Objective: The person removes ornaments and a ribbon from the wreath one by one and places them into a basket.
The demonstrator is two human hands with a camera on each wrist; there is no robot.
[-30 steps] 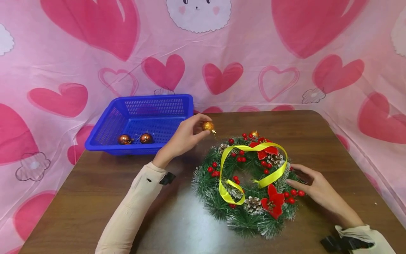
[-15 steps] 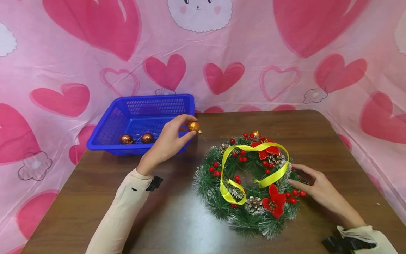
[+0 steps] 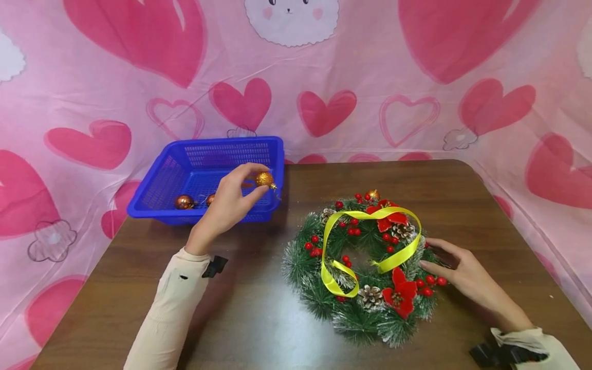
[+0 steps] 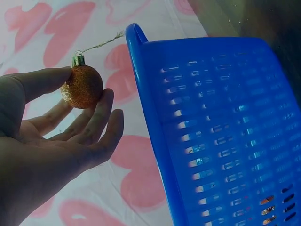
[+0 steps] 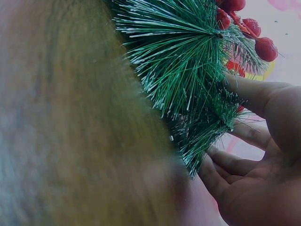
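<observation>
My left hand (image 3: 229, 199) pinches a gold glitter bauble (image 3: 264, 179) between thumb and fingertips, above the right end of the blue plastic basket (image 3: 139, 211). In the left wrist view the bauble (image 4: 83, 87) shows its cap and string, beside the basket's rim (image 4: 141, 89). A green Christmas wreath (image 3: 319, 303) lies on the table, with red berries, pinecones and red flowers. Loosely over it lies a yellow ribbon (image 3: 399, 262). At the wreath's right edge my right hand (image 3: 472, 280) holds its needles (image 5: 183, 61), thumb on the near side, fingers partly hidden behind.
Two copper-brown baubles lie in the basket; one (image 3: 184, 202) shows fully, the other (image 3: 210, 199) is partly behind my left hand. Another gold bauble (image 3: 373, 195) sits at the wreath's far edge. A pink heart-patterned cloth (image 3: 342, 61) hangs behind the brown wooden table (image 3: 259, 308).
My left hand has carried the gold bauble leftward, from beside the wreath's far left side to over the basket. The right hand and the wreath have stayed in place.
</observation>
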